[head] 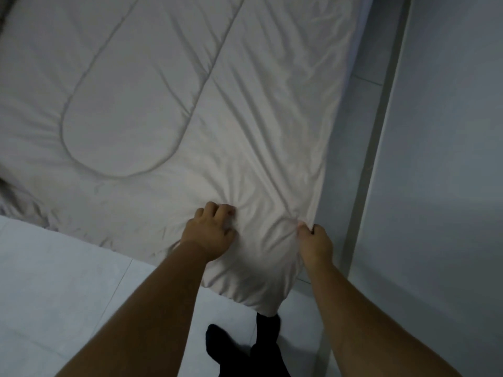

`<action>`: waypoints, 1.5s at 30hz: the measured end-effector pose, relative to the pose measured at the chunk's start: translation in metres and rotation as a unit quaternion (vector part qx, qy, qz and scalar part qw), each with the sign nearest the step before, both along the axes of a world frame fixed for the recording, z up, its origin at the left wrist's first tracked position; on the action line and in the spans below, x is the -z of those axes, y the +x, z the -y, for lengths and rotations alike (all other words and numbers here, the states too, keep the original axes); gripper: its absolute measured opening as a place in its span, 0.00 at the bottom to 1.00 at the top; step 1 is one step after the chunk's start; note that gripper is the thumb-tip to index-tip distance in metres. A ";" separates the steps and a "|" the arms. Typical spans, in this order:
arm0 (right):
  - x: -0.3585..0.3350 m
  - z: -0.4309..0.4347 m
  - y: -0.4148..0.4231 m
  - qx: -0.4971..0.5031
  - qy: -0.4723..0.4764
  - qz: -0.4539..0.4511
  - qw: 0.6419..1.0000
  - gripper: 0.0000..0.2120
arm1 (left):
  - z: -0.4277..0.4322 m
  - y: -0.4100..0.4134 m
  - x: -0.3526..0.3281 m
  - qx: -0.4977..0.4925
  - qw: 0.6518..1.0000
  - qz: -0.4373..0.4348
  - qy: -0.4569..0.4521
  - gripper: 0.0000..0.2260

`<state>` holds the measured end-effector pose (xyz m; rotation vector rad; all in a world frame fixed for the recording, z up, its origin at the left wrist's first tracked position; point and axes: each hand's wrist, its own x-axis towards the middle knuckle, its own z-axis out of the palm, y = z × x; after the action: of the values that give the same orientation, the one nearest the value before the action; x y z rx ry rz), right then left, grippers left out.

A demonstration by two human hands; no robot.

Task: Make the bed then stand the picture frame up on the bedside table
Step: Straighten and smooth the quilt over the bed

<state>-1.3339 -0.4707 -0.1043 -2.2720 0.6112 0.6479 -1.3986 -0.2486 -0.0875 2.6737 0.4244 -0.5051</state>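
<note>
A pale grey quilted duvet (168,85) covers the bed and fills most of the view, with a stitched oval seam at the left. Its near right corner hangs over the bed's edge toward the floor. My left hand (211,234) is clenched on a bunch of the duvet near that corner, and creases fan out from it. My right hand (315,244) pinches the duvet's right edge a little further right. No picture frame or bedside table is in view.
A white wall (449,131) with a pale skirting strip (373,164) runs close along the bed's right side. Light floor tiles (60,289) lie at the lower left. My dark-socked feet (261,346) stand just below the hanging corner. Rumpled fabric (16,197) bunches at the far left.
</note>
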 end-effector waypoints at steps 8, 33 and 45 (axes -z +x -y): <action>-0.032 -0.017 0.012 -0.016 -0.087 -0.025 0.996 0.18 | -0.012 0.017 -0.031 0.004 0.991 -0.116 -0.064 0.22; -0.322 -0.554 0.019 -0.421 -0.170 0.142 0.879 0.25 | -0.513 -0.034 -0.333 -0.023 0.992 0.031 0.123 0.27; -0.294 -0.810 0.074 -0.458 -0.170 0.165 0.857 0.23 | -0.724 0.015 -0.317 -0.009 0.988 0.019 0.153 0.27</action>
<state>-1.2602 0.3393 0.1900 -2.8780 -0.6419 0.5624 -1.3840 0.4756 0.2291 2.9631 0.5551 -0.4113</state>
